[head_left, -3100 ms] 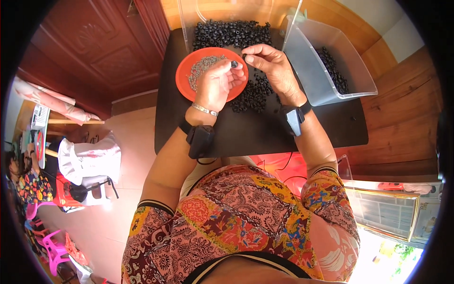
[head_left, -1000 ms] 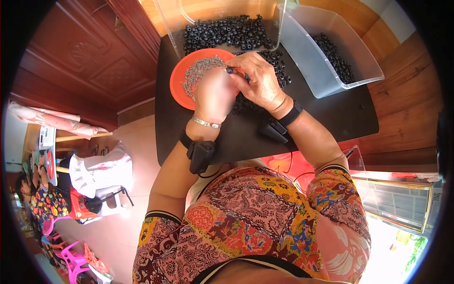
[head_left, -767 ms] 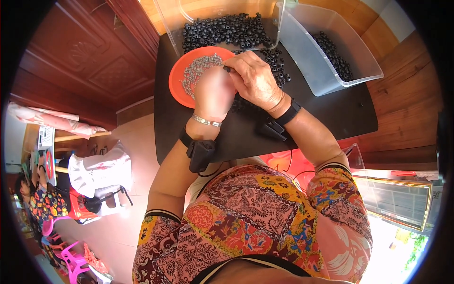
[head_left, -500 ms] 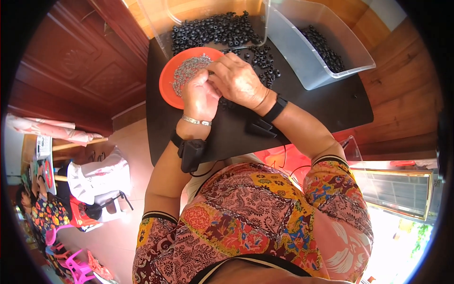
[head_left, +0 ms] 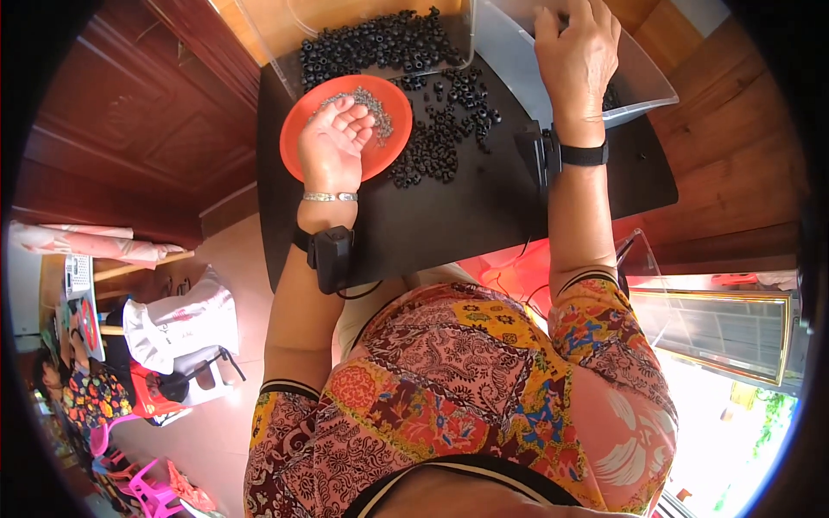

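My left hand [head_left: 333,151] lies palm up over an orange-red plate [head_left: 399,138]. Its fingers are loosely curled and apart, and I see nothing held in them. Small silvery metal pieces [head_left: 378,110] fill the middle of that plate. My right hand [head_left: 579,65] is raised over a clear plastic bin [head_left: 509,53] at the far right, thumb and fingers apart with nothing visible between them. Its forearm hides most of the bin's contents. Beside the plate, small black ring-like parts [head_left: 432,155] lie loose on the dark tabletop [head_left: 414,229].
At the back left, a clear bin lies open toward me, with many black parts [head_left: 371,47] in and before it. Black wrist straps with box-like devices [head_left: 331,257] sit on both wrists. To the left, another person [head_left: 91,388] is near pink stools [head_left: 151,492].
My hands were together over the plate's edge. My right hand has moved away, right and forward, to the right bin, and my left hand has turned its palm up with the fingers loosened.
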Available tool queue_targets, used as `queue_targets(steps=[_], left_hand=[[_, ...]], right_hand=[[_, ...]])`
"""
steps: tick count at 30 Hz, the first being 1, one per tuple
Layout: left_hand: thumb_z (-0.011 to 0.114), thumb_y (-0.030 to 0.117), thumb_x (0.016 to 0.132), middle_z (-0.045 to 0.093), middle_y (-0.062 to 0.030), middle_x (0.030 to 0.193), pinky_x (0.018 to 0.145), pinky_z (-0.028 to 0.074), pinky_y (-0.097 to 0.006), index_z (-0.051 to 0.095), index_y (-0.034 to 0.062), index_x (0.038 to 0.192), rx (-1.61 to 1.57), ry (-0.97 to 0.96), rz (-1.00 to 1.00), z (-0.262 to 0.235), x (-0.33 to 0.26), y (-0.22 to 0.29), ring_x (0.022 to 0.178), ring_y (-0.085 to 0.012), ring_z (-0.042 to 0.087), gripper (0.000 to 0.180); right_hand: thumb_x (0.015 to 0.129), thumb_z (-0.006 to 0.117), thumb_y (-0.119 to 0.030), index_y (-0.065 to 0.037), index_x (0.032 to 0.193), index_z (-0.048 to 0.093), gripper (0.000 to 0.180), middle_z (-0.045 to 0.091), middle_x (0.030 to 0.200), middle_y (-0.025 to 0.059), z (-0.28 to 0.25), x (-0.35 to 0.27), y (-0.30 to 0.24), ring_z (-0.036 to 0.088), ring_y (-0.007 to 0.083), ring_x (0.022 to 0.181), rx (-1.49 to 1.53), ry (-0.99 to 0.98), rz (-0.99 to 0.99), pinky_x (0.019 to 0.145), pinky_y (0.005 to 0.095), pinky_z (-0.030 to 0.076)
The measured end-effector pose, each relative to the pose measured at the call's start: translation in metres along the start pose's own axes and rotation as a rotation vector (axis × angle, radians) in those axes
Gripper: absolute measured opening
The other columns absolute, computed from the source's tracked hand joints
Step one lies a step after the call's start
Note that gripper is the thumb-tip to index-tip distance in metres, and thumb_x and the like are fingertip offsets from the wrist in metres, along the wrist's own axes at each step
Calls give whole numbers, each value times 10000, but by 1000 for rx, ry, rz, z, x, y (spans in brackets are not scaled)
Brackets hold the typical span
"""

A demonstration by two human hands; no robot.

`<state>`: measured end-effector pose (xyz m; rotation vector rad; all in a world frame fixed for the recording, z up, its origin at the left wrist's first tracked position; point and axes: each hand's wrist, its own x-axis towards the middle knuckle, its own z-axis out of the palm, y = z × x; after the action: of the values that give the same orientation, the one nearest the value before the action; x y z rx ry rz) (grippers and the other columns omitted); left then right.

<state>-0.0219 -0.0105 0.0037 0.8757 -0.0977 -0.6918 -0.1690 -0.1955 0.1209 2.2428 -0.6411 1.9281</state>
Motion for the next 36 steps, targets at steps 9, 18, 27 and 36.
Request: queue_targets(steps=[9, 18, 27, 36], left_hand=[[533, 235, 874, 627, -43, 826, 725, 436, -297, 583, 76, 887, 37, 26, -69, -8, 3, -7, 761, -182, 593, 167], [519, 211, 884, 627, -60, 843, 739, 465, -317, 584, 54, 901, 36, 37, -87, -5, 3, -8, 790, -205, 599, 172], [521, 232, 875, 629, -63, 840, 715, 449, -298, 585, 42, 900, 38, -5, -95, -1, 3, -9, 770, -191, 596, 202], [463, 259, 906, 628, -97, 897, 774, 447, -320, 559, 29, 983, 108, -258, -144, 5, -5, -8, 828, -216, 597, 261]], right_hand=[[762, 642, -166, -100, 966, 667, 216, 643, 988, 87, 62, -66, -3, 582, 284, 951, 291, -767, -248, 808, 390, 486], [732, 621, -202, -80, 998, 666, 296, 674, 914, 121, 117, -116, 10, 634, 305, 863, 471, -1251, -75, 778, 386, 495], [774, 687, -103, -65, 987, 656, 219, 641, 850, 30, 97, -104, 12, 579, 122, 715, 768, -967, 241, 689, 251, 478], [762, 708, -21, -74, 957, 640, 213, 587, 933, -15, 67, -95, -32, 533, 79, 793, 1178, -935, 204, 724, 230, 455]])
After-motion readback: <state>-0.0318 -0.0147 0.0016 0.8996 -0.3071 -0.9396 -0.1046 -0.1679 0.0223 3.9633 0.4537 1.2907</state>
